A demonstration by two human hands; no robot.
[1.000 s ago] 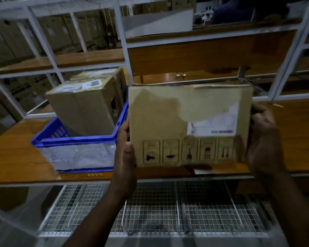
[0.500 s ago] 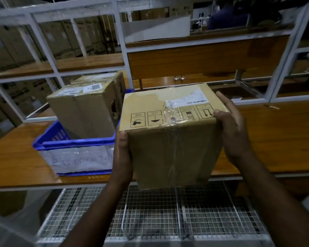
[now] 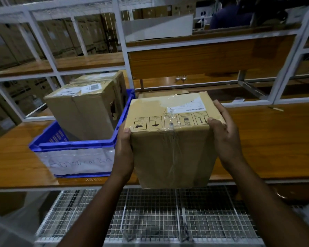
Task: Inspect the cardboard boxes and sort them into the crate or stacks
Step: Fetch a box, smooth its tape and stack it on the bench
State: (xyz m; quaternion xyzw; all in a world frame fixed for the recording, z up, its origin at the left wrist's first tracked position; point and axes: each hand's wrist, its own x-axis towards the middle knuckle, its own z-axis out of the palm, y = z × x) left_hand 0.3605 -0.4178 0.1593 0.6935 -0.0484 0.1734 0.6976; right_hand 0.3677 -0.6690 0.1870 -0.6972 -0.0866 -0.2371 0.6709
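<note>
Box tipped from label face-on to top-up, seam facing.

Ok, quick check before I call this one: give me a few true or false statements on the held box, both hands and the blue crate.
1. Both hands hold the cardboard box off the wooden shelf. True: the left hand and right hand grip opposite sides.
2. The blue crate holds no boxes. False: two boxes stand in it, the front box bearing a label on top.
3. The held box shows handling symbols on its upper face. True.
4. The crate sits to the right of the held box. False: it sits to its left.
5. The held box has no tape. False: clear tape runs over its top and down its front.
</note>
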